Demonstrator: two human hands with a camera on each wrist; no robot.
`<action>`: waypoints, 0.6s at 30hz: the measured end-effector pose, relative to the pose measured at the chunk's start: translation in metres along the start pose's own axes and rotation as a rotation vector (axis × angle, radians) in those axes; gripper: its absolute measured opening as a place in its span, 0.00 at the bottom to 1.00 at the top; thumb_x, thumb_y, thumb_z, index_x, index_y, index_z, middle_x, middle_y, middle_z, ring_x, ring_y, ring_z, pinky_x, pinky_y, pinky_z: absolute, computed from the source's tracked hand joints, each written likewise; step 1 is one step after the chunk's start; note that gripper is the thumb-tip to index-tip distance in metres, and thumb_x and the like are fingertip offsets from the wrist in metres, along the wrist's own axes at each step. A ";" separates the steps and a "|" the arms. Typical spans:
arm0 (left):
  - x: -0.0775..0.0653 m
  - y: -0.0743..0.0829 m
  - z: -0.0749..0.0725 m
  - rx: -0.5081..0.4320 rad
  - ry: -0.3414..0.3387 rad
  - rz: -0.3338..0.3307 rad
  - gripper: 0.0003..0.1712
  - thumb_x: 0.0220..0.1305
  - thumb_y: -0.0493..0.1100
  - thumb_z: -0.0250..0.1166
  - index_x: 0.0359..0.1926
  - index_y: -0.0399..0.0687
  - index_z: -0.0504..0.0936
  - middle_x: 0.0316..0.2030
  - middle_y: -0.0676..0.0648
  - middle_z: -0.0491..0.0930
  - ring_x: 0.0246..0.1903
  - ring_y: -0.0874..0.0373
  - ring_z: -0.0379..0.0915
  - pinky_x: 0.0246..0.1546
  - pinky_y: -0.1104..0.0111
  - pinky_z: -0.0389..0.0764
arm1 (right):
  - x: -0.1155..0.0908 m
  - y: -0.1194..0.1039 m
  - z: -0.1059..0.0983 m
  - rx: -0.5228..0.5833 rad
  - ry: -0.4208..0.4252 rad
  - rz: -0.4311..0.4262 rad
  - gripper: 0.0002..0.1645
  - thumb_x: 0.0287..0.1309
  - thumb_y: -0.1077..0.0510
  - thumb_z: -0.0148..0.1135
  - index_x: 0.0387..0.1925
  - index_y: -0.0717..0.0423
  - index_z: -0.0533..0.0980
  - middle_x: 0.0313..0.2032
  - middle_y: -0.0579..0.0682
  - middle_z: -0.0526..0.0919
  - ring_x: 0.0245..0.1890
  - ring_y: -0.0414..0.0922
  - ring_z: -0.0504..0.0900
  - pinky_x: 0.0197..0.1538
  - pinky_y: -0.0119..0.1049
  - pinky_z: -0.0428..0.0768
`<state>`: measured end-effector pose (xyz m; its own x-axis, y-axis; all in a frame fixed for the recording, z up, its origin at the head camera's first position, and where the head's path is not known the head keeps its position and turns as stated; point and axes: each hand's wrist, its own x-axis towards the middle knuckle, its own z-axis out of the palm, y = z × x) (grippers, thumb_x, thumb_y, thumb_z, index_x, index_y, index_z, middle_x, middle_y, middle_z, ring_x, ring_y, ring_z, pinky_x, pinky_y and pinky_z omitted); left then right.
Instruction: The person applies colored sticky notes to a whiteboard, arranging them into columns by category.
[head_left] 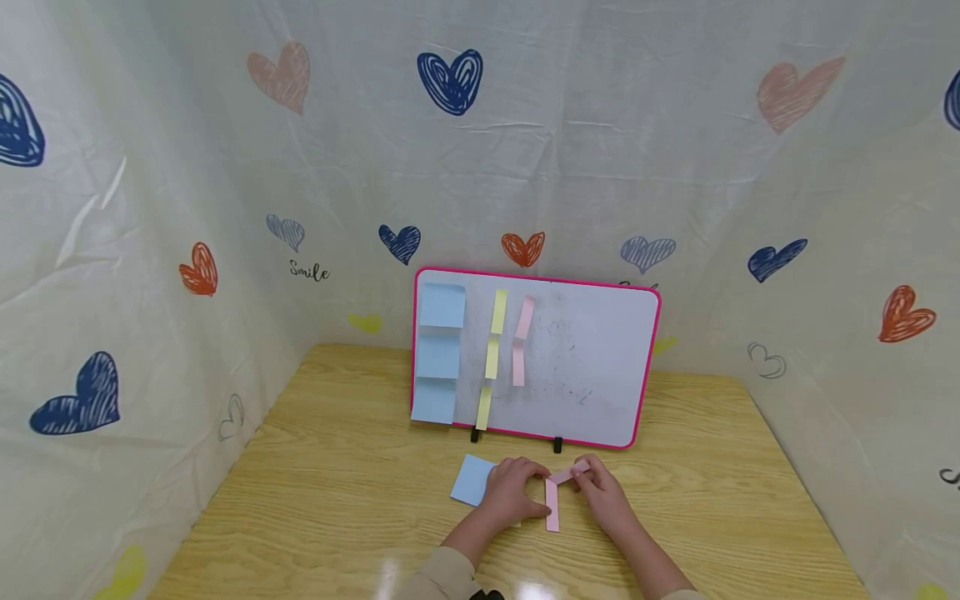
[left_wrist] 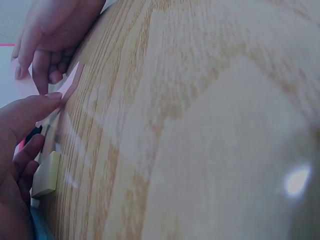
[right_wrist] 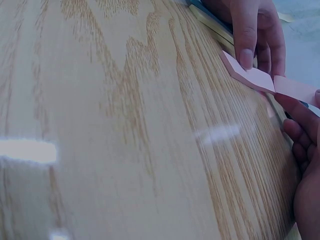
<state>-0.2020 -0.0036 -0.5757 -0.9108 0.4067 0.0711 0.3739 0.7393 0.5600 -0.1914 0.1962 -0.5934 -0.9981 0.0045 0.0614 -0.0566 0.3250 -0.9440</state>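
My left hand [head_left: 510,492] steadies a narrow pink sticky-note pad [head_left: 552,507] on the table, its thumb on the lower part and a finger near the top. A pink strip [head_left: 567,474] angles up from the pad's upper end, and my right hand [head_left: 606,502] pinches its free end between thumb and finger. In the right wrist view the strip [right_wrist: 295,89] still meets the pad [right_wrist: 250,75] at one end. A blue sticky-note pad [head_left: 471,480] lies partly under the left hand. Beside that hand is a yellow sticky-note pad [left_wrist: 47,175], mostly hidden in the head view.
A pink-framed whiteboard [head_left: 585,358] stands behind the hands on black feet [head_left: 557,445]. On it hang a column of blue notes [head_left: 439,357], yellow strips [head_left: 492,357] and two pink strips [head_left: 519,364]. A heart-printed curtain [head_left: 562,167] surrounds the wooden table [head_left: 330,467].
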 end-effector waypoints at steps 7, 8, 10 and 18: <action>0.000 0.001 -0.001 -0.003 -0.001 0.001 0.26 0.45 0.56 0.79 0.47 0.62 0.82 0.48 0.60 0.77 0.51 0.57 0.68 0.52 0.56 0.68 | -0.001 -0.002 -0.001 0.020 0.008 0.009 0.03 0.70 0.64 0.53 0.43 0.59 0.72 0.30 0.52 0.82 0.32 0.43 0.79 0.39 0.33 0.77; -0.001 0.002 -0.001 -0.005 -0.001 0.001 0.25 0.45 0.56 0.79 0.47 0.62 0.82 0.47 0.60 0.77 0.51 0.57 0.68 0.52 0.56 0.68 | -0.002 -0.003 -0.002 0.020 0.012 0.012 0.03 0.70 0.64 0.53 0.42 0.59 0.72 0.29 0.52 0.82 0.32 0.43 0.79 0.40 0.33 0.76; 0.000 0.002 -0.001 -0.008 0.004 0.004 0.25 0.46 0.55 0.79 0.46 0.62 0.82 0.46 0.60 0.77 0.49 0.58 0.68 0.51 0.57 0.69 | -0.001 -0.003 -0.002 0.029 0.018 0.009 0.03 0.69 0.64 0.54 0.41 0.59 0.73 0.28 0.52 0.82 0.31 0.43 0.79 0.39 0.33 0.76; 0.001 0.005 -0.010 -0.137 -0.021 -0.025 0.24 0.48 0.46 0.79 0.48 0.55 0.82 0.39 0.59 0.79 0.44 0.59 0.72 0.48 0.59 0.72 | 0.001 -0.013 -0.004 0.174 0.045 0.028 0.05 0.62 0.67 0.63 0.34 0.68 0.76 0.28 0.59 0.82 0.28 0.45 0.80 0.34 0.34 0.78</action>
<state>-0.2027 -0.0055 -0.5643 -0.9153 0.4009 0.0393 0.3221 0.6699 0.6690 -0.1914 0.1958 -0.5802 -0.9975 0.0547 0.0451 -0.0362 0.1554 -0.9872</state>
